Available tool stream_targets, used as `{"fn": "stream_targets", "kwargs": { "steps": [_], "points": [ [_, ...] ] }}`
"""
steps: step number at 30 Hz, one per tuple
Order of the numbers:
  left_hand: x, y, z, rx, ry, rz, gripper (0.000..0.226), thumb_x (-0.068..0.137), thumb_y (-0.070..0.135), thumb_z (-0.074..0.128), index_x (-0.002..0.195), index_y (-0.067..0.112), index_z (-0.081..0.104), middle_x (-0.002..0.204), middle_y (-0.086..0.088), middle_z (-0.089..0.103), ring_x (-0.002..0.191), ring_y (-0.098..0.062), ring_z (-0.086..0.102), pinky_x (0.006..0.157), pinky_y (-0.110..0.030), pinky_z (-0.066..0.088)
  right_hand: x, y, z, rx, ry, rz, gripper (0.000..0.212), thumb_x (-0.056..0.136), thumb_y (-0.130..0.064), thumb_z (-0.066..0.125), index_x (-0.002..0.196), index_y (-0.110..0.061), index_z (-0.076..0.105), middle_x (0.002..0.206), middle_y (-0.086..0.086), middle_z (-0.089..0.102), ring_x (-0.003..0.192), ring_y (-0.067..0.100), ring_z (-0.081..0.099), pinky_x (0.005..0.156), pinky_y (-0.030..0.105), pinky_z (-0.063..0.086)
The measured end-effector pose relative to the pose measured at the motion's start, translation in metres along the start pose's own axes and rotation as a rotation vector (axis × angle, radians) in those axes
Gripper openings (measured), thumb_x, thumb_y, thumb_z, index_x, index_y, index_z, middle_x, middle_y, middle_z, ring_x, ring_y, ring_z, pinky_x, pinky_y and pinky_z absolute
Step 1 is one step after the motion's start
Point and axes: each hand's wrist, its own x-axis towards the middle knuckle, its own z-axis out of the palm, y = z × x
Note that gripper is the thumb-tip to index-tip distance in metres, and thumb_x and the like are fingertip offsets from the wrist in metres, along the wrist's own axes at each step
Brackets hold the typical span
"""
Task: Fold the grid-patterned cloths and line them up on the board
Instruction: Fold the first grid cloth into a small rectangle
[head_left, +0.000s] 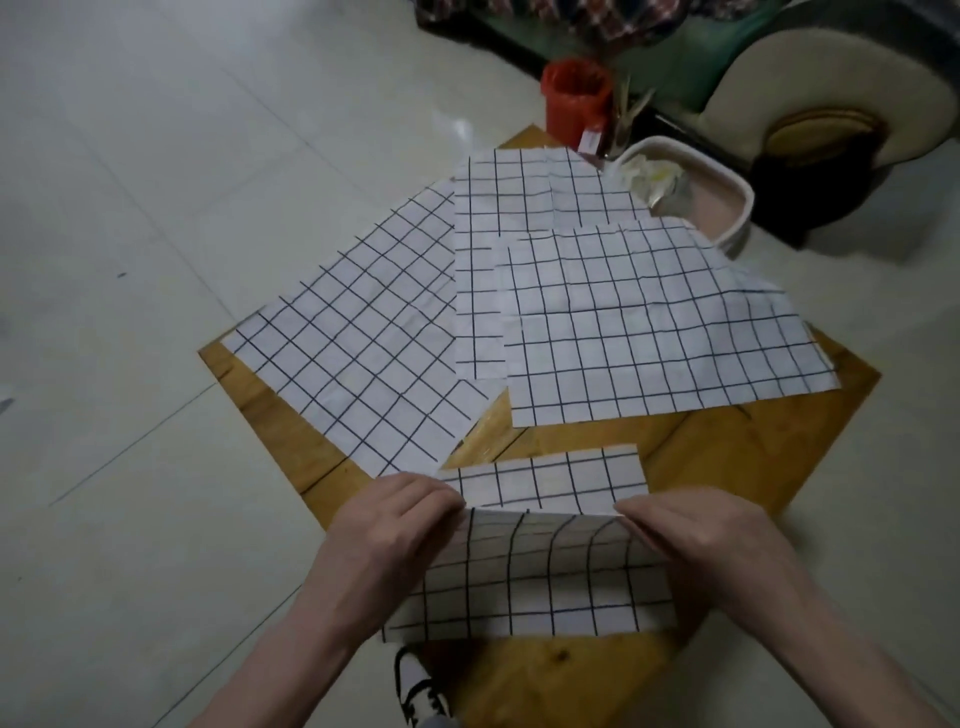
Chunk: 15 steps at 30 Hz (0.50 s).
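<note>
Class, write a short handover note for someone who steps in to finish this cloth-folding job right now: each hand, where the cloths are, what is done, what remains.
Left hand: pinching the left end of the fold on the near cloth.
Right hand: pinching the right end of the same fold.
Cloths: the near cloth sits at the near corner of the wooden board, partly folded. Three more lie flat and overlapping further back: left cloth, middle cloth, right cloth.
Done: one fold under way.
Left: finish this cloth, fold the other three, line all four up on the board.
</note>
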Motion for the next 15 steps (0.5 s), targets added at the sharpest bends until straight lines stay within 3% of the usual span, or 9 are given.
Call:
{"fn": "stream_targets", "kwargs": {
  "steps": [4,8,15],
  "points": [
    [0.035,-0.004,-0.027,0.044,0.078,0.043,0.022,0.104,0.023,0.062,0.106,0.008,0.078,0.105,-0.003,0.076,0.096,-0.018,0.071,0.083,-0.033,0.059,0.023,0.007,-0.038,-0.037,0.027,0.022,0.033,0.1,-0.031,0.052,0.106,-0.012,0.079,0.097,0.003,0.079,0.083,0.019,0.077,0.073,0.034,0.064],
    [0.065,-0.014,-0.041,0.055,0.176,0.059,0.022,0.104,0.022,0.064,0.109,0.007,0.08,0.111,-0.003,0.078,0.104,-0.017,0.072,0.087,-0.037,0.06,0.045,0.014,-0.063,-0.133,0.115,0.044,0.034,0.095,-0.024,0.055,0.114,-0.005,0.076,0.102,0.011,0.079,0.088,0.026,0.078,0.082,0.036,0.059],
    [0.082,-0.017,-0.046,0.084,0.314,0.085,0.015,0.097,0.016,0.076,0.109,0.007,0.082,0.115,-0.002,0.078,0.111,-0.016,0.073,0.091,-0.039,0.06,0.048,0.013,-0.081,-0.225,0.233,0.141,0.034,0.097,-0.012,0.065,0.13,-0.003,0.069,0.125,0.015,0.072,0.114,0.026,0.07,0.099,0.043,0.055]
  ]
}}
